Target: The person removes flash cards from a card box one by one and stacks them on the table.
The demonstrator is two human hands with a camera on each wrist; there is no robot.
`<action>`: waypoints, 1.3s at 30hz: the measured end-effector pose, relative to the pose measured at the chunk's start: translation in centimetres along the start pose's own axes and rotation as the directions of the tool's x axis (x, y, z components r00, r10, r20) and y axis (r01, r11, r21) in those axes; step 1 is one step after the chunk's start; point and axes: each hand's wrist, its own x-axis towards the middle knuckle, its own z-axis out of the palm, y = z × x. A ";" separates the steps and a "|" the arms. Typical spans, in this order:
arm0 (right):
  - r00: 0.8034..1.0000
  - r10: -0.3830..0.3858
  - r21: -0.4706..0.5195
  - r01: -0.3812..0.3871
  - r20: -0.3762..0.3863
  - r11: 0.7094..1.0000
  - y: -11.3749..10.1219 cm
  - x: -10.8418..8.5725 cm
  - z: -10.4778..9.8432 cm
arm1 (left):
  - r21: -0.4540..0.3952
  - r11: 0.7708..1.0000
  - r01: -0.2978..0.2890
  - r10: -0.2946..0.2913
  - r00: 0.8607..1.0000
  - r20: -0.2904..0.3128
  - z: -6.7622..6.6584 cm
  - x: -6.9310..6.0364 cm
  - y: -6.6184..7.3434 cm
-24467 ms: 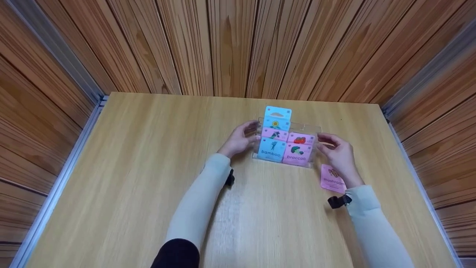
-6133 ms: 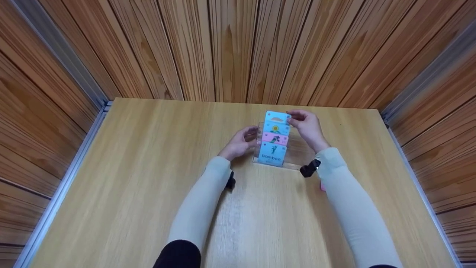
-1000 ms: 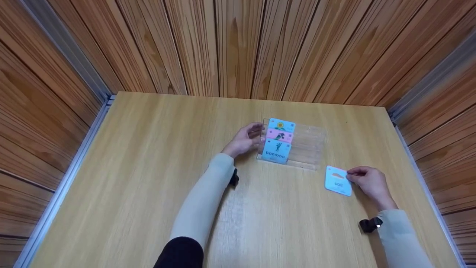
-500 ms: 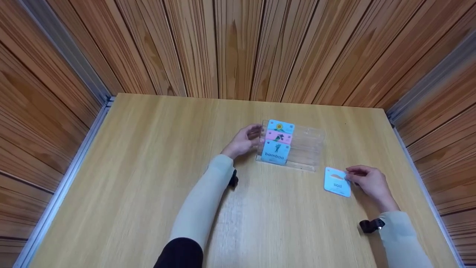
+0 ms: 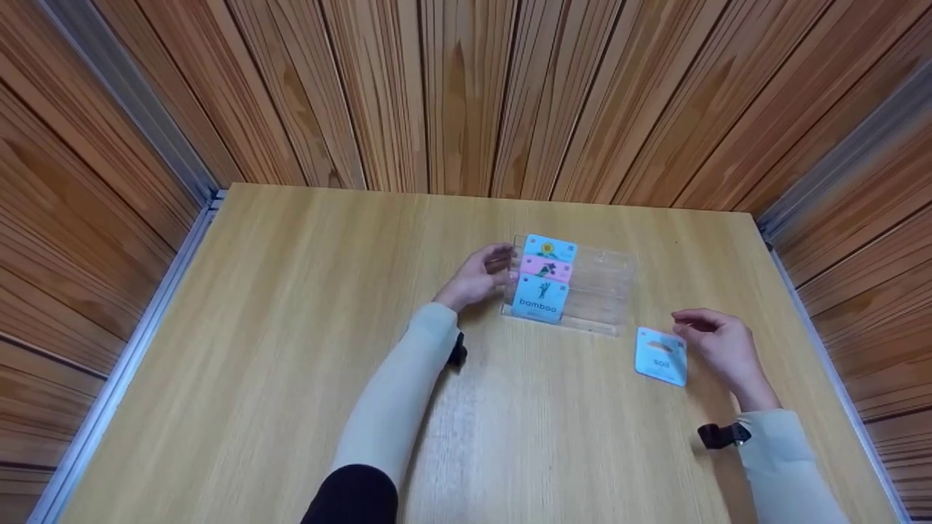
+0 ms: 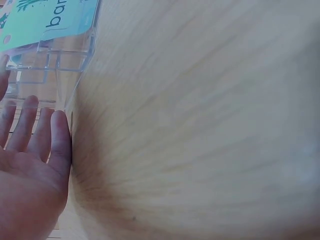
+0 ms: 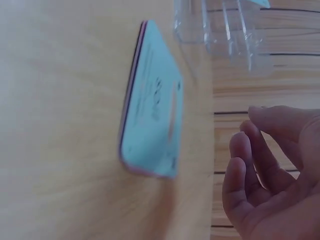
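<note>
A clear tiered card stand (image 5: 601, 295) stands on the table. Its left column holds a blue sunflower card (image 5: 551, 247), a pink card (image 5: 546, 268) and a blue bamboo card (image 5: 539, 298); no cards stand in its right column. My left hand (image 5: 477, 276) touches the stand's left side with fingers nearly straight, as the left wrist view shows. Right of the stand, a blue soil card (image 5: 661, 356) lies on top of a small stack, whose pink edges show in the right wrist view. Just above that stack is my right hand (image 5: 721, 349), loosely bent and holding nothing.
The wooden table (image 5: 328, 291) ends at a plank wall (image 5: 459, 94) behind. Plank walls and metal rails flank it left and right. A black wrist camera (image 5: 723, 435) sits on the right sleeve, another at the left wrist.
The tomato and broccoli cards left the stand's right column. The soil card moved from the stand onto the stack at right. Just now my right fingers let go of it and rose slightly.
</note>
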 end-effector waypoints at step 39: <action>0.983 -0.157 0.339 0.182 -0.099 0.923 -10.2 4.7 7.3 | -0.002 1.000 -0.013 0.013 1.000 0.013 -0.1 -0.1 0.0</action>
